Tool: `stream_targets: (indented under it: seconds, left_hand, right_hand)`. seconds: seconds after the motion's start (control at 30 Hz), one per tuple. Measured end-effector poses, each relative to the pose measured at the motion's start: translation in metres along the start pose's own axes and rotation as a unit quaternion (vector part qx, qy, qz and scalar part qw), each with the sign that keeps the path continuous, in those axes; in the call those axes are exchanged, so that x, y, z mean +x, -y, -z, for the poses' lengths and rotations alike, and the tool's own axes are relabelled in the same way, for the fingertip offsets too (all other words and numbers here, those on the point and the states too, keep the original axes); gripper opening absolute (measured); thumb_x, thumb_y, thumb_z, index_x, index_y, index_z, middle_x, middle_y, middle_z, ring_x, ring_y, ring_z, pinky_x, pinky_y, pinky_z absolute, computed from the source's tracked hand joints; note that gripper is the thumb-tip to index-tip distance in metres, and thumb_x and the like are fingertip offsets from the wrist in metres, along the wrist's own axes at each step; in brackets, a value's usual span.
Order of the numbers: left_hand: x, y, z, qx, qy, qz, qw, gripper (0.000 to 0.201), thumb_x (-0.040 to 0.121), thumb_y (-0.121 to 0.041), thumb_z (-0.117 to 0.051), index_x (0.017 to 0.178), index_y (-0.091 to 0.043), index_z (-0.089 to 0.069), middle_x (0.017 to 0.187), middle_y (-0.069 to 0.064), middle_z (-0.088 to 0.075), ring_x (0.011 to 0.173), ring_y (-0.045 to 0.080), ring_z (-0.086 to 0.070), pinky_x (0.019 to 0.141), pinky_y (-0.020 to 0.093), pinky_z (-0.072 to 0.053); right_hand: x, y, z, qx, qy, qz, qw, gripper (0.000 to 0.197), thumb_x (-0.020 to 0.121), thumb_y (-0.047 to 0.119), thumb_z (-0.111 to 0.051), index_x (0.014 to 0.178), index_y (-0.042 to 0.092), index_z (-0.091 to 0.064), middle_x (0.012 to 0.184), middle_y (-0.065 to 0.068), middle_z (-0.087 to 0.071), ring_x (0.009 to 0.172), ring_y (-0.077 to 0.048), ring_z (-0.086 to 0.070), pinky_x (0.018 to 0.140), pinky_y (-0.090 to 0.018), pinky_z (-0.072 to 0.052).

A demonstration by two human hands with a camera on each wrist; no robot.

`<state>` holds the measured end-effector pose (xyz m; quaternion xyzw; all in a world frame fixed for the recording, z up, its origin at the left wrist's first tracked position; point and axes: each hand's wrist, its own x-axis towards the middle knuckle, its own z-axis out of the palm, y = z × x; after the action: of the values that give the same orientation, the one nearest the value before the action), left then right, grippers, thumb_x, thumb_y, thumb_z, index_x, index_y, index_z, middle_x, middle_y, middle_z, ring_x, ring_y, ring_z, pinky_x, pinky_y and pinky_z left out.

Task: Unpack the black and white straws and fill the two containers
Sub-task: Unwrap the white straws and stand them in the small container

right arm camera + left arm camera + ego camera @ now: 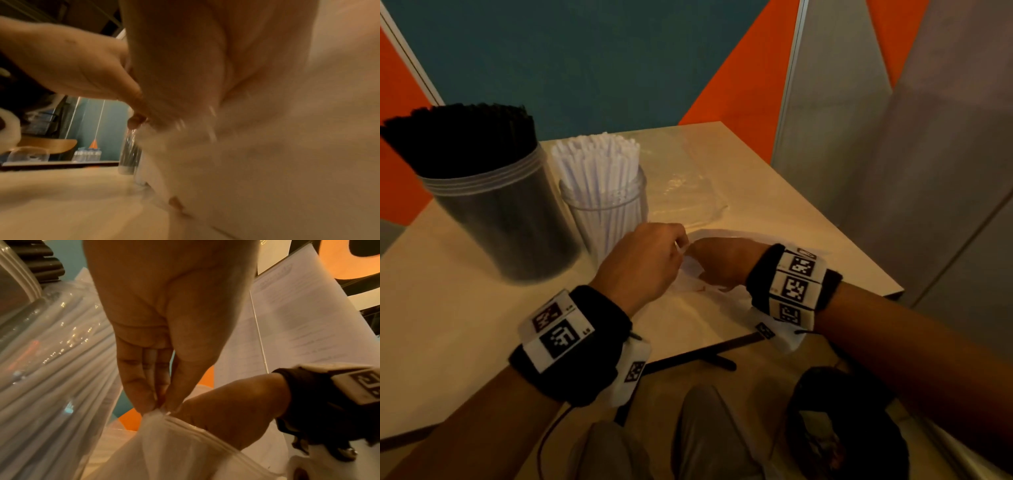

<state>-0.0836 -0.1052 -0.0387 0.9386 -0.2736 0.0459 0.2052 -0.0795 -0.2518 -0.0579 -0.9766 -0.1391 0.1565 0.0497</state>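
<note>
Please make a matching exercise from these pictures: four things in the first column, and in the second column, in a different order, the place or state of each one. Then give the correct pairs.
Column one:
1. black straws
2. white straws
3. clear plastic bag
4. two loose black straws

Column two:
A. pinched at its top edge by the left hand and held by the right hand
B. lying at the near edge of the table
C. standing in the larger clear container
D. standing in the smaller clear jar

Pairs: 1-C, 2-D, 3-A, 4-B
</note>
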Motion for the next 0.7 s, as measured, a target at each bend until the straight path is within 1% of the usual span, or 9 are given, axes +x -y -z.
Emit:
stream_targets:
  seconds: [0.1,0.2,0.3,0.33,0.4,0.53,0.6,0.67,0.7]
  left_hand:
    - [-0.0011,0.0017,-0.0001,-0.006,-0.01,-0.009,1.0,0.013,0.087,-0.017,-0.058,0.093,-0.024,-0.067,0.087,0.003,-0.069,0.081,0.025,-0.064,0.071,0.038,-0.053]
    - [-0.0003,0.0031,-0.0012,-0.006,-0.007,-0.005,1.0,0.012,0.087,-0.018,-0.059,0.092,-0.025,-0.066,0.086,0.002,-0.068,0.08,0.024,-0.064,0.072,0.038,-0.054]
    - [0.0007,0.0038,-0.0021,-0.008,-0.002,0.001,1.0,0.011,0.086,-0.018,-0.059,0.091,-0.024,-0.066,0.086,0.0,-0.068,0.08,0.022,-0.065,0.072,0.037,-0.055]
    - [0.0011,0.0039,-0.0024,-0.011,-0.001,0.001,1.0,0.011,0.086,-0.017,-0.059,0.091,-0.024,-0.066,0.086,0.0,-0.068,0.08,0.023,-0.064,0.072,0.038,-0.055]
    - [0.0019,0.0041,-0.0034,-0.013,0.0,0.003,1.0,0.01,0.086,-0.018,-0.059,0.091,-0.024,-0.066,0.087,0.001,-0.068,0.081,0.023,-0.065,0.072,0.038,-0.055]
    - [0.0019,0.0051,-0.0059,-0.011,0.001,0.003,1.0,0.007,0.086,-0.019,-0.061,0.088,-0.022,-0.066,0.086,0.002,-0.068,0.08,0.023,-0.064,0.072,0.039,-0.055]
    - [0.0014,0.0053,-0.0058,-0.009,-0.004,0.0,1.0,0.006,0.086,-0.018,-0.061,0.086,-0.02,-0.067,0.084,0.003,-0.068,0.079,0.023,-0.064,0.071,0.04,-0.054]
    - [0.0017,0.006,-0.0052,-0.008,-0.008,0.0,1.0,0.005,0.087,-0.019,-0.062,0.086,-0.021,-0.067,0.085,0.003,-0.068,0.079,0.023,-0.064,0.072,0.04,-0.055]
    - [0.002,0.0062,-0.005,-0.008,-0.01,0.0,1.0,0.005,0.087,-0.02,-0.062,0.087,-0.021,-0.067,0.086,0.003,-0.068,0.08,0.023,-0.064,0.072,0.04,-0.055]
  right_hand:
    - [-0.0051,0.0063,0.0035,0.017,-0.009,0.001,1.0,0.026,0.098,0.02,-0.044,0.119,0.013,-0.056,0.11,-0.004,-0.056,0.102,-0.021,-0.053,0.077,-0.025,-0.031]
    - [-0.0092,0.0103,0.0044,0.021,-0.017,-0.005,1.0,0.02,0.098,0.018,-0.04,0.1,0.014,-0.059,0.089,0.003,-0.048,0.089,-0.018,-0.044,0.074,-0.024,-0.028]
    - [-0.0084,0.0117,0.0037,0.014,-0.006,-0.016,1.0,0.026,0.098,0.016,-0.041,0.12,0.011,-0.055,0.116,-0.009,-0.057,0.101,-0.025,-0.052,0.077,-0.025,-0.031]
    - [-0.0068,0.0112,0.0028,0.008,-0.001,-0.017,1.0,0.027,0.097,0.015,-0.042,0.12,0.01,-0.055,0.119,-0.01,-0.056,0.097,-0.025,-0.051,0.076,-0.026,-0.032]
    - [-0.0037,0.0105,0.0005,-0.002,0.004,-0.016,1.0,0.024,0.097,0.014,-0.043,0.116,0.007,-0.056,0.113,-0.012,-0.056,0.087,-0.018,-0.043,0.075,-0.027,-0.032]
    - [-0.0011,0.0074,-0.0013,0.002,0.011,-0.018,1.0,0.021,0.097,0.014,-0.042,0.11,0.006,-0.057,0.094,-0.002,-0.046,0.087,-0.015,-0.042,0.076,-0.026,-0.032]
    - [-0.001,0.0057,-0.0011,0.009,-0.003,-0.022,1.0,0.015,0.096,0.015,-0.042,0.095,0.011,-0.057,0.087,0.001,-0.047,0.084,-0.015,-0.043,0.075,-0.025,-0.032]
    - [-0.0038,0.0047,0.0015,0.003,-0.011,-0.028,1.0,0.026,0.096,0.016,-0.042,0.07,0.019,-0.046,0.072,0.005,-0.043,0.079,-0.017,-0.044,0.073,-0.026,-0.032]
    - [-0.0069,0.0051,0.004,-0.002,-0.01,-0.034,0.999,0.03,0.096,0.017,-0.043,0.066,0.02,-0.043,0.069,0.007,-0.04,0.078,-0.018,-0.044,0.072,-0.026,-0.032]
